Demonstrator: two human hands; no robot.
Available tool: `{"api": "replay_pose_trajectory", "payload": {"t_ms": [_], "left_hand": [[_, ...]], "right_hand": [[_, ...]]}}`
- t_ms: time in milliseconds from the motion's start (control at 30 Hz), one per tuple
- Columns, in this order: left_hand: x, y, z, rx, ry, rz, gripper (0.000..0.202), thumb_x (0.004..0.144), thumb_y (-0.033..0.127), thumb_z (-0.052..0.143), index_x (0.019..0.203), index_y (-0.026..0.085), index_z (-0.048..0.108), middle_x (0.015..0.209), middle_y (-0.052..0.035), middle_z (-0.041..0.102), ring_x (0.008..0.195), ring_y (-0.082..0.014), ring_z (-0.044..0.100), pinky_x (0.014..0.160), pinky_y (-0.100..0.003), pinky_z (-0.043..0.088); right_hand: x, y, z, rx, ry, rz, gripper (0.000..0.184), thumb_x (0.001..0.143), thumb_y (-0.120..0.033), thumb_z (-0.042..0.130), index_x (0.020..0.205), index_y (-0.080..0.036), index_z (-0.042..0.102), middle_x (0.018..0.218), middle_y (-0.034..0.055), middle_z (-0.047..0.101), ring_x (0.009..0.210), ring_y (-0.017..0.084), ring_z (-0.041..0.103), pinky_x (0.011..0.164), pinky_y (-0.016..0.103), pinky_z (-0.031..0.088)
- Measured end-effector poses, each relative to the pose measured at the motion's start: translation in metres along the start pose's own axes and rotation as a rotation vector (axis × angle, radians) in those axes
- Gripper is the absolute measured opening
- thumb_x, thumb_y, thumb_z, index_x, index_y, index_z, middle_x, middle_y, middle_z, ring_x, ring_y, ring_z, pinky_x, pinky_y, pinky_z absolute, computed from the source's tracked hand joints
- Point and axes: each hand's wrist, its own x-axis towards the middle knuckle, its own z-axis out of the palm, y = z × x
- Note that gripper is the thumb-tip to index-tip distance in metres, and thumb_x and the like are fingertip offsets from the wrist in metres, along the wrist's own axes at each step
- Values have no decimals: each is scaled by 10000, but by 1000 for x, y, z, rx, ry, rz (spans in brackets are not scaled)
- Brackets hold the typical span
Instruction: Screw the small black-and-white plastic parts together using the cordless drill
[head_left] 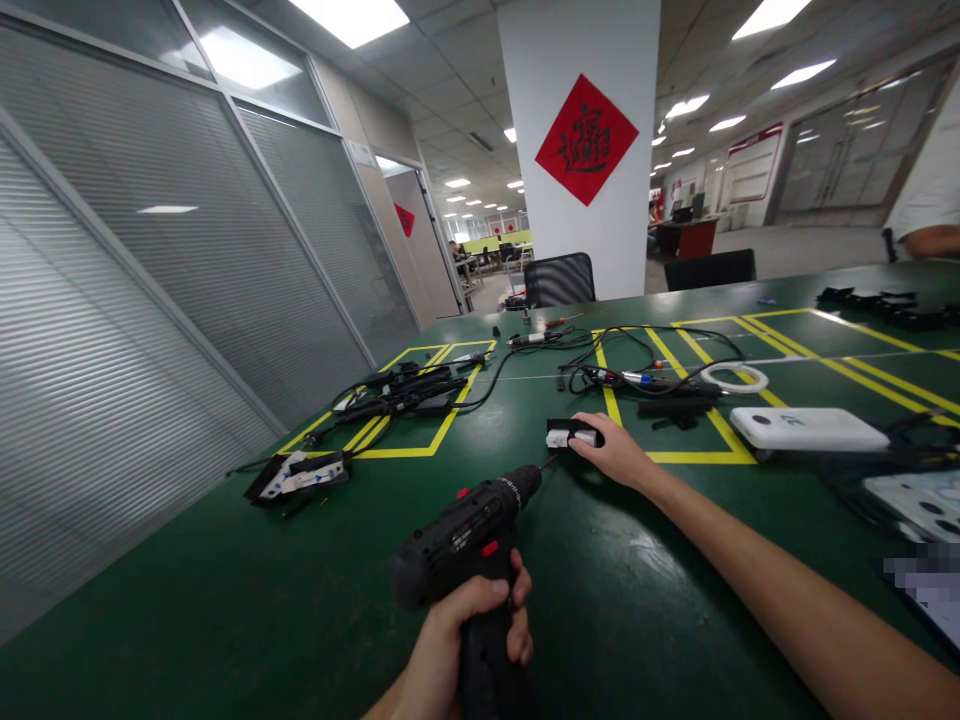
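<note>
My left hand (465, 625) is wrapped round the handle of a black cordless drill (469, 530) with red buttons. The drill points forward and to the right, and its thin bit (551, 462) reaches close to a small black part (562, 425) with white pieces on its front. Whether the bit touches that part, I cannot tell. My right hand (611, 452) grips the part from its right side, thumb in front, holding it at the table surface. Some of the part is hidden by the fingers.
Bundled black cables (405, 390) lie at left, near a black-and-white part (300, 478). More cables with a blue-banded tool (637, 379), a white ring (735, 377) and a white case (806, 428) lie at right. Yellow tape marks the green table (225, 610). A person's arm (930, 240) shows far right.
</note>
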Motion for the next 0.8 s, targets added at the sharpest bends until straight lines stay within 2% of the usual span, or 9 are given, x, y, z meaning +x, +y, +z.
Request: {"api": "replay_pose_trajectory", "payload": {"t_ms": [233, 567, 800], "left_hand": [[-3, -3, -1, -11, -1, 11, 173, 780, 186, 403, 891, 140, 527, 732, -12, 480, 434, -84, 422, 509, -297, 380], [-7, 0, 4, 30, 50, 123, 167, 761, 203, 465, 890, 142, 551, 751, -26, 502, 436, -81, 428, 526, -299, 396], [-15, 10, 7, 112, -24, 199, 204, 769, 177, 447, 944, 154, 550, 773, -33, 496, 432, -90, 455, 499, -299, 394]], "right_hand": [[-1, 0, 2, -18, 1, 0, 395, 759, -333, 554, 1136, -216, 544, 1016, 55, 549, 913, 178, 543, 869, 321, 406], [-2, 0, 1, -13, -4, 4, 450, 750, -334, 565, 1180, -212, 515, 1064, 66, 527, 952, 182, 539, 900, 335, 401], [-3, -1, 0, 27, -24, 39, 452, 778, -367, 535, 1202, -215, 508, 1097, 70, 528, 972, 183, 535, 909, 332, 394]]}}
